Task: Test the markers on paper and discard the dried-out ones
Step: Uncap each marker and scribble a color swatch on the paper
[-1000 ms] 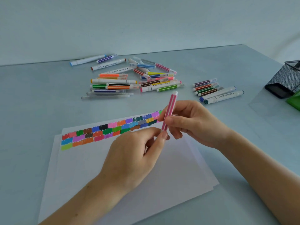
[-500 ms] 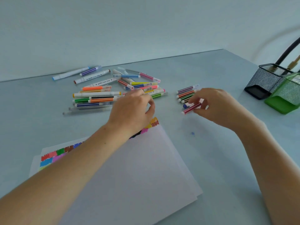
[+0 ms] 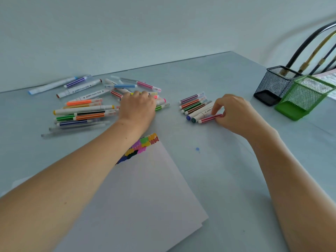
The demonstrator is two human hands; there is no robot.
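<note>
My right hand pinches a dark pink striped marker that lies flat on the table at the near edge of a small row of capped markers. Over the right side of a big loose pile of markers lies my left hand, palm down; its fingertips are hidden among the markers, so I cannot see if it holds one. White paper lies near me, with a strip of colour swatches partly covered by my left forearm.
A black mesh holder and a green mesh holder stand at the right, with dark cables behind them. A small blue ink spot marks the table right of the paper. The wall runs along the far table edge.
Both hands left the paper. The right carried the pink marker to the small row and laid it down there; the left reached into the big pile. The view swung right.
</note>
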